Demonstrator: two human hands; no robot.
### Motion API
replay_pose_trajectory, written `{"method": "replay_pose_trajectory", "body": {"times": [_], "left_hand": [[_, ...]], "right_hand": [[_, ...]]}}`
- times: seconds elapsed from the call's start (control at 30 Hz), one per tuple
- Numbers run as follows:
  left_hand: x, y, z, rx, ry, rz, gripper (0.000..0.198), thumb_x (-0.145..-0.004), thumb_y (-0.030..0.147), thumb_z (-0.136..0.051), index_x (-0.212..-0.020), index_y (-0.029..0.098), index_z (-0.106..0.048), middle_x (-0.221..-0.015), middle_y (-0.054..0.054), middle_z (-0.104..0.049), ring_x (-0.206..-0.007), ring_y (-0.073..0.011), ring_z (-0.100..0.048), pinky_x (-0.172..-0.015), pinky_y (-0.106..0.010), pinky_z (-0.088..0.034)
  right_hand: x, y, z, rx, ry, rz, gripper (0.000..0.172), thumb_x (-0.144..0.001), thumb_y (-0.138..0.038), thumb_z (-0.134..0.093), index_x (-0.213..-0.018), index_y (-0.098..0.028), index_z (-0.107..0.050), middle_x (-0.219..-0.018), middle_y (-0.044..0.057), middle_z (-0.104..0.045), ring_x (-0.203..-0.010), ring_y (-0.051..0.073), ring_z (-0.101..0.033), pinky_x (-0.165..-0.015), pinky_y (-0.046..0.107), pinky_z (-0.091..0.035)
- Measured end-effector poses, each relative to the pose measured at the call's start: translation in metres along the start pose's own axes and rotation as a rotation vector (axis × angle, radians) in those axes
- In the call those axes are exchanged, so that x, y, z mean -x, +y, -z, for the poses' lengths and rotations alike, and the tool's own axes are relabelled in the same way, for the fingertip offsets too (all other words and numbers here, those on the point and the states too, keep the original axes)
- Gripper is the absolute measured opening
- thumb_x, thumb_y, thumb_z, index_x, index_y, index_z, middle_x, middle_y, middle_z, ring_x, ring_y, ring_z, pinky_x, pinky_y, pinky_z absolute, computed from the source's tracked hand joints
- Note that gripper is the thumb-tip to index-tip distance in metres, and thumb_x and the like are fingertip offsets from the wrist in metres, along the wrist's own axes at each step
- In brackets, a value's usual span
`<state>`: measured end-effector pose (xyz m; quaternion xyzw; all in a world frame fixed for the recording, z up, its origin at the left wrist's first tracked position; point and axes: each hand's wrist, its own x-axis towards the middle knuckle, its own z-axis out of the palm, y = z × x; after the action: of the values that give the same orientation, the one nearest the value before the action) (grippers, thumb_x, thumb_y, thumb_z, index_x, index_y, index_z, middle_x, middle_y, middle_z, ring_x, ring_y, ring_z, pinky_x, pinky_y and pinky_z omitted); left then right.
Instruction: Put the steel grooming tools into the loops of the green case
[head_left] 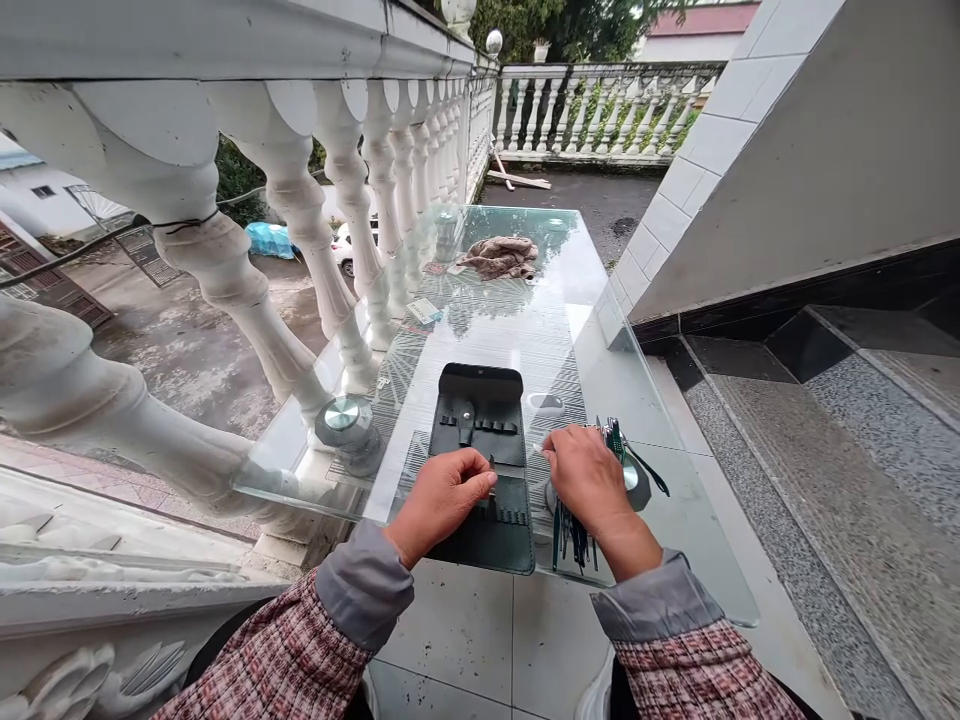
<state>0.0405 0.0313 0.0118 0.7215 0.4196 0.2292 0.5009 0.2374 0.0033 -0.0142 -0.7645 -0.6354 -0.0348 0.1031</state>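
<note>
A black fold-out tool case (pixel 480 545) lies opened flat on the glass table, with rows of elastic loops across both halves. One dark tool with a round, riveted head (pixel 466 418) sits in the upper loops. Over the lower half, my left hand (pixel 446 495) is closed in a pinch on a slim dark tool (pixel 492 465), partly hidden by the fingers. To the right of the case, my right hand (pixel 589 475) is curled above a pile of slim, dark green-handled tools (pixel 574 540). Its fingertips are mostly hidden, so what they grip cannot be made out.
The glass table (pixel 645 400) carries a crumpled brown cloth (pixel 501 257) at its far end and a small card (pixel 424 311) on the left. A white oval object (pixel 545 402) is beyond my right hand. A white balustrade (pixel 292 200) runs along the left; stone steps (pixel 840 420) rise at right.
</note>
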Motion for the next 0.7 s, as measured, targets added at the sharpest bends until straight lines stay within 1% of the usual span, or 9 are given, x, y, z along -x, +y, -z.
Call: {"method": "replay_pose_trajectory", "body": {"times": [0.17, 0.27, 0.33, 0.4, 0.47, 0.57, 0.7], "left_hand": [[-0.001, 0.001, 0.001, 0.05, 0.031, 0.02, 0.017, -0.078, 0.031, -0.051, -0.066, 0.018, -0.053, -0.063, 0.002, -0.055, -0.053, -0.0102, -0.048, -0.049, -0.019, -0.039], [0.0, 0.002, 0.003, 0.077, 0.036, 0.027, 0.018, -0.078, 0.031, -0.051, -0.067, 0.018, -0.052, -0.063, 0.002, -0.055, -0.056, -0.0109, -0.049, -0.049, -0.019, -0.039], [0.0, 0.003, 0.005, 0.087, 0.049, 0.033, 0.018, -0.079, 0.032, -0.051, -0.068, 0.018, -0.052, -0.063, 0.002, -0.055, -0.057, -0.0114, -0.049, -0.049, -0.019, -0.039], [0.001, 0.003, 0.006, 0.086, 0.063, 0.039, 0.018, -0.079, 0.033, -0.052, -0.068, 0.018, -0.052, -0.063, 0.002, -0.054, -0.058, -0.0117, -0.049, -0.049, -0.019, -0.039], [0.001, 0.002, 0.007, 0.085, 0.07, 0.039, 0.018, -0.079, 0.034, -0.052, -0.069, 0.018, -0.053, -0.064, 0.002, -0.054, -0.058, -0.0119, -0.049, -0.049, -0.019, -0.039], [0.001, 0.001, 0.007, 0.088, 0.071, 0.031, 0.019, -0.079, 0.034, -0.052, -0.069, 0.018, -0.053, -0.064, 0.002, -0.054, -0.059, -0.012, -0.05, -0.049, -0.019, -0.039], [0.001, 0.001, 0.007, 0.099, 0.063, 0.025, 0.02, -0.079, 0.035, -0.052, -0.069, 0.018, -0.053, -0.065, 0.002, -0.054, -0.059, -0.012, -0.049, -0.049, -0.019, -0.039]], "right_hand": [[0.0, -0.003, -0.003, -0.045, 0.011, -0.017, 0.015, -0.084, -0.015, -0.048, -0.076, -0.018, -0.059, -0.08, 0.007, -0.059, -0.082, 0.02, -0.049, -0.061, 0.029, -0.03], [-0.003, 0.005, 0.003, -0.08, 0.035, -0.063, 0.016, -0.085, -0.017, -0.044, -0.081, -0.018, -0.06, -0.082, 0.007, -0.061, -0.081, 0.02, -0.05, -0.061, 0.029, -0.032], [-0.005, 0.017, 0.011, -0.142, 0.115, -0.134, 0.021, -0.086, -0.019, -0.04, -0.087, -0.018, -0.061, -0.086, 0.007, -0.063, -0.082, 0.02, -0.051, -0.064, 0.029, -0.035], [-0.006, 0.032, 0.02, -0.301, 0.297, -0.248, 0.023, -0.083, -0.023, -0.04, -0.087, -0.018, -0.062, -0.089, 0.008, -0.064, -0.084, 0.021, -0.053, -0.07, 0.031, -0.038], [-0.005, 0.047, 0.028, -0.452, 0.41, -0.351, 0.025, -0.079, -0.028, -0.043, -0.088, -0.017, -0.063, -0.089, 0.009, -0.065, -0.083, 0.021, -0.054, -0.074, 0.033, -0.039], [-0.001, 0.061, 0.035, -0.566, 0.44, -0.456, 0.03, -0.074, -0.033, -0.047, -0.09, -0.016, -0.065, -0.089, 0.009, -0.067, -0.078, 0.021, -0.056, -0.075, 0.034, -0.041], [0.005, 0.067, 0.034, -0.59, 0.44, -0.484, 0.031, -0.071, -0.037, -0.049, -0.088, -0.017, -0.066, -0.086, 0.009, -0.067, -0.075, 0.02, -0.056, -0.072, 0.034, -0.042]]}}
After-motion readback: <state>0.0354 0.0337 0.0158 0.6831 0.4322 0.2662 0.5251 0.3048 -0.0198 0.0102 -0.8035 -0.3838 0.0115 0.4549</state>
